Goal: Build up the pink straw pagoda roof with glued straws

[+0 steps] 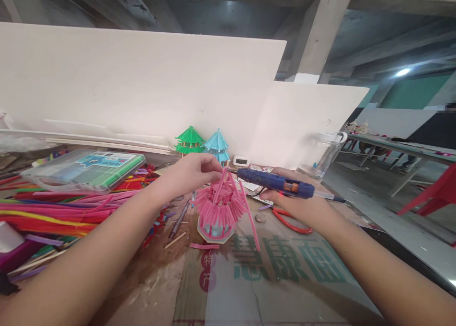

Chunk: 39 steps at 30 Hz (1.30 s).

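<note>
A pink model pavilion (221, 207) made of fuzzy pipe cleaners stands upright on a pale octagonal base in front of me. My left hand (203, 169) pinches at the top of its roof frame, fingers closed on a pink pipe cleaner (252, 217) or strip there; the exact grip is partly hidden. From the right, my right hand (288, 193) is wrapped around a blue glue gun (278, 181), whose nozzle points left at the roof's peak. One long pink strand hangs down the pavilion's right side to the table. A short pink piece (204, 246) lies in front of the base.
Bundles of coloured pipe cleaners (64, 207) and a clear plastic case (85, 169) fill the left side. Behind are green (190, 141) and light-blue (217, 143) pavilions and a small digital clock (241, 161). Red-handled scissors (290, 224) and a glass jug (320, 155) are at right.
</note>
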Each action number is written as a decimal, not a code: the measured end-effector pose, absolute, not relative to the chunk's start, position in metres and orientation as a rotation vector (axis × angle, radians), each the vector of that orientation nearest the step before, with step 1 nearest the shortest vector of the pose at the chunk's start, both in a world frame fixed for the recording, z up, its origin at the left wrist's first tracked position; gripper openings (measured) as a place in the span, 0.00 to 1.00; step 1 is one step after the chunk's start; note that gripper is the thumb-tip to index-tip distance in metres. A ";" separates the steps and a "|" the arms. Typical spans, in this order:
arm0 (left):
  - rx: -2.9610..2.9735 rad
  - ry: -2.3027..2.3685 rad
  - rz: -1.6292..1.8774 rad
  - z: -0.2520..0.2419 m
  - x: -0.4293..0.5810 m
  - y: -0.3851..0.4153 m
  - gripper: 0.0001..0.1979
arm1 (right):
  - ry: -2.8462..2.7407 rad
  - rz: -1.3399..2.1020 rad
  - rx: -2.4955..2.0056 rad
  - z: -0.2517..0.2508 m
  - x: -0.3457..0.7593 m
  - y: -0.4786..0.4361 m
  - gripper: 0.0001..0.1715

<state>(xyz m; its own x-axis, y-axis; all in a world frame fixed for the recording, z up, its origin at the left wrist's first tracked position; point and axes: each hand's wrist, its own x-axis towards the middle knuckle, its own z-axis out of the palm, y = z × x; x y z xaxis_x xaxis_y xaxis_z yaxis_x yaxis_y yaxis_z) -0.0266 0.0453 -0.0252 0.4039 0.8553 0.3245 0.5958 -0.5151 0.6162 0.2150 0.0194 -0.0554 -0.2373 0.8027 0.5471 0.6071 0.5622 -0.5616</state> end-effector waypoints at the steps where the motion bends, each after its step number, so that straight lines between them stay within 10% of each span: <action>1: 2.258 1.243 0.875 -0.025 -0.027 0.045 0.09 | -1.948 0.292 -1.132 -0.055 0.215 0.019 0.16; 39: 2.262 1.237 0.882 -0.028 -0.028 0.050 0.09 | -2.083 -0.136 -1.054 -0.055 0.224 0.016 0.13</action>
<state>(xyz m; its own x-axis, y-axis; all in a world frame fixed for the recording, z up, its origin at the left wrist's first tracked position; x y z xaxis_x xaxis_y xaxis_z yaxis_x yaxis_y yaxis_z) -0.0281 0.0495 -0.0283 0.4050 0.8523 0.3309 0.5903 -0.5201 0.6173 0.2239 0.0155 -0.0555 -0.3505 0.6386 0.6851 0.7224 0.6499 -0.2363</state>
